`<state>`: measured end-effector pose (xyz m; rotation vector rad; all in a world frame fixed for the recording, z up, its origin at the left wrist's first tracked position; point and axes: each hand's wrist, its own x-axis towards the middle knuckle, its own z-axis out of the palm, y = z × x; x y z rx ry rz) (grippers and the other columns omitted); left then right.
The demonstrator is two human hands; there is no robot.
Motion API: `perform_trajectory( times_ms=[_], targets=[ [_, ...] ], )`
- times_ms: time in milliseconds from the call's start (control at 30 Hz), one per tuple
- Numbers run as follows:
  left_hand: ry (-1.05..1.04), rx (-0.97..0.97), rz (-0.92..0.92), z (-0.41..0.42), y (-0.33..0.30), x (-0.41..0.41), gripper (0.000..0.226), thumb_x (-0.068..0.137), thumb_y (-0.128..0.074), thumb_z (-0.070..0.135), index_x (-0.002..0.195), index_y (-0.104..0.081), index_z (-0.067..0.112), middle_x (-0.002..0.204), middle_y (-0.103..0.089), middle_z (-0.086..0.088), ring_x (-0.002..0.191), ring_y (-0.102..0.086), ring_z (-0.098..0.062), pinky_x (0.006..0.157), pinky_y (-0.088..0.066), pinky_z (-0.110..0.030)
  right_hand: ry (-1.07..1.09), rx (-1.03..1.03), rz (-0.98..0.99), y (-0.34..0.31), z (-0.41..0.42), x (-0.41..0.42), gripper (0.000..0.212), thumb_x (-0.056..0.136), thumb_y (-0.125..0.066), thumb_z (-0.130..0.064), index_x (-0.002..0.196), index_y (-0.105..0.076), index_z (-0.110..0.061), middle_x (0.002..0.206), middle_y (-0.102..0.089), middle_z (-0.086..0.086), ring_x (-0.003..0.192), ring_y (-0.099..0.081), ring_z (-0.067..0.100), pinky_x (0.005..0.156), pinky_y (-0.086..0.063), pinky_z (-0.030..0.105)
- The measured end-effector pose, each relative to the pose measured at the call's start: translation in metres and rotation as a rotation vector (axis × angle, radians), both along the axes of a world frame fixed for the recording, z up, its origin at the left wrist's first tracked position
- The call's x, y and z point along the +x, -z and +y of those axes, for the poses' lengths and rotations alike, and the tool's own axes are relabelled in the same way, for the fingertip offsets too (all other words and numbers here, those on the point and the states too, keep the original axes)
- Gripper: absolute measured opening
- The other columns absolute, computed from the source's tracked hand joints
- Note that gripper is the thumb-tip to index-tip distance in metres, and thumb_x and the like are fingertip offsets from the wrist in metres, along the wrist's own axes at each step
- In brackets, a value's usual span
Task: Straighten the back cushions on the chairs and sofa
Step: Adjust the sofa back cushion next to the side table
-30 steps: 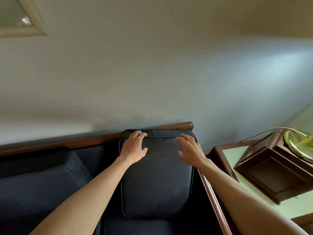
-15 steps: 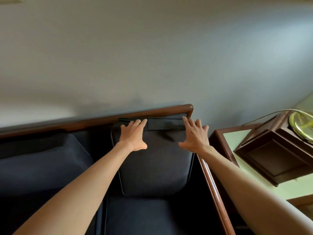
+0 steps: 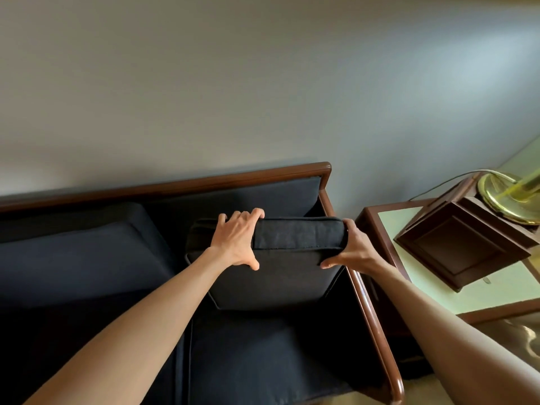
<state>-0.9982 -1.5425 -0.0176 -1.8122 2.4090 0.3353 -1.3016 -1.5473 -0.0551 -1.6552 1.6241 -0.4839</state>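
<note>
A: Start with the big piece. Where does the sofa (image 3: 248, 355) stand?

B: Against the wall, its wooden frame (image 3: 163, 187) running along the back and down the right arm. A side table sits just beside that arm, its surface (image 3: 432, 290) carrying a dark wooden box (image 3: 461, 247) and a brass lamp base (image 3: 508, 197) at its far right corner.

A: And what has changed with the back cushion (image 3: 274, 276)?

B: A moment ago it lay flat against the sofa's backrest at the right end, both palms pressing its top. Now it has come away from the backrest and tips forward over the seat, so the padded back panel behind it shows bare up to the frame's right corner.

A: What does that mean for the job?

B: I'd judge this cushion is mid-reset: pulled out to be squared and then set back upright. It is not straight yet. The cushion to its left (image 3: 76, 258) is not being handled.

A: How does it look?

B: Dark navy fabric, boxy, with piped seams; its top panel faces up, faintly creased.

A: The hands?

B: The left hand (image 3: 238, 242) wraps the top edge left of centre, fingers (image 3: 248, 214) curled over the far side, thumb in front. The right hand (image 3: 355, 248) clasps the top right corner, thumb on the front face.
</note>
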Motion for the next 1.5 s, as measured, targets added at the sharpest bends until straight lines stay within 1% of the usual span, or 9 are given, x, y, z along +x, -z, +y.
perform_trajectory(
  times_ms=[200,333,467,567,667,900,1100,1267,1500],
  targets=[
    [-0.095,-0.003,-0.029,0.055,-0.008,0.049,0.116,0.042,-0.084,0.057,0.141,-0.031,0.028,0.133,-0.048,0.002,0.121,-0.046,-0.023,0.097,-0.04,-0.05,-0.25,-0.092,0.199,-0.026,0.018,0.046,0.121,0.037,-0.094,-0.044,0.139,-0.034,-0.02,0.132,-0.046,0.003,0.121,-0.043,0.021,0.104,-0.04,0.038],
    [-0.242,0.023,0.032,0.092,-0.011,0.102,0.114,0.043,-0.086,0.053,0.139,-0.029,0.028,0.134,-0.045,0.004,0.12,-0.046,-0.023,0.092,-0.042,-0.049,-0.353,-0.153,-0.024,-0.036,0.03,0.1,0.119,0.043,-0.094,-0.046,0.142,-0.032,-0.023,0.134,-0.045,-0.002,0.123,-0.044,0.014,0.106,-0.038,0.032],
    [-0.394,0.145,0.086,0.115,-0.019,0.148,0.117,0.045,-0.089,0.038,0.141,-0.023,0.024,0.14,-0.043,-0.001,0.121,-0.049,-0.027,0.092,-0.047,-0.05,-0.351,-0.026,-0.102,-0.017,0.038,0.147,0.128,0.044,-0.099,-0.026,0.149,-0.025,-0.022,0.145,-0.043,0.0,0.133,-0.041,0.016,0.108,-0.034,0.028],
    [-0.403,0.178,0.209,0.119,-0.03,0.147,0.119,0.046,-0.089,0.044,0.142,-0.02,0.029,0.141,-0.042,-0.001,0.125,-0.047,-0.026,0.099,-0.045,-0.053,-0.329,-0.072,0.009,0.0,0.049,0.185,0.132,0.041,-0.099,-0.03,0.149,-0.026,-0.015,0.147,-0.038,0.004,0.137,-0.034,0.023,0.112,-0.033,0.038],
    [-0.304,0.013,0.298,0.116,-0.042,0.125,0.121,0.047,-0.086,0.05,0.144,-0.017,0.032,0.146,-0.036,0.004,0.132,-0.039,-0.024,0.105,-0.036,-0.058,-0.398,-0.108,0.057,0.002,0.054,0.217,0.127,0.042,-0.096,-0.042,0.148,-0.025,-0.028,0.146,-0.036,-0.009,0.137,-0.03,0.016,0.107,-0.032,0.047],
    [-0.278,-0.057,0.006,0.123,-0.057,0.135,0.109,0.049,-0.089,0.036,0.137,-0.026,0.021,0.137,-0.038,-0.003,0.12,-0.047,-0.029,0.085,-0.051,-0.048,-0.427,-0.029,0.281,0.054,0.048,0.202,0.125,0.042,-0.094,-0.038,0.145,-0.024,-0.025,0.147,-0.031,-0.006,0.14,-0.027,0.02,0.104,-0.031,0.065],
    [-0.261,-0.157,-0.025,0.11,-0.067,0.126,0.092,0.045,-0.08,0.026,0.129,-0.042,0.028,0.122,-0.046,0.002,0.107,-0.048,-0.027,0.083,-0.045,-0.049,-0.454,-0.068,0.304,0.047,0.034,0.2,0.101,0.043,-0.09,-0.034,0.13,-0.039,-0.019,0.118,-0.055,0.005,0.114,-0.049,0.029,0.091,-0.043,0.041],
    [-0.309,-0.1,0.082,0.106,-0.078,0.153,0.093,0.042,-0.083,0.026,0.125,-0.042,0.033,0.118,-0.048,0.006,0.103,-0.051,-0.024,0.08,-0.045,-0.047,-0.497,-0.081,0.361,0.013,0.027,0.197,0.091,0.041,-0.086,-0.029,0.12,-0.042,-0.023,0.098,-0.047,-0.004,0.101,-0.043,0.022,0.072,-0.04,0.034],
    [-0.391,0.153,0.03,0.132,-0.003,0.166,0.095,0.045,-0.087,0.022,0.125,-0.038,0.028,0.125,-0.045,0.003,0.105,-0.052,-0.026,0.084,-0.043,-0.051,-0.63,-0.101,0.598,0.029,0.044,0.199,0.095,0.035,-0.077,-0.04,0.123,-0.042,-0.028,0.113,-0.054,-0.012,0.102,-0.042,0.021,0.083,-0.043,0.042]
  ],
)
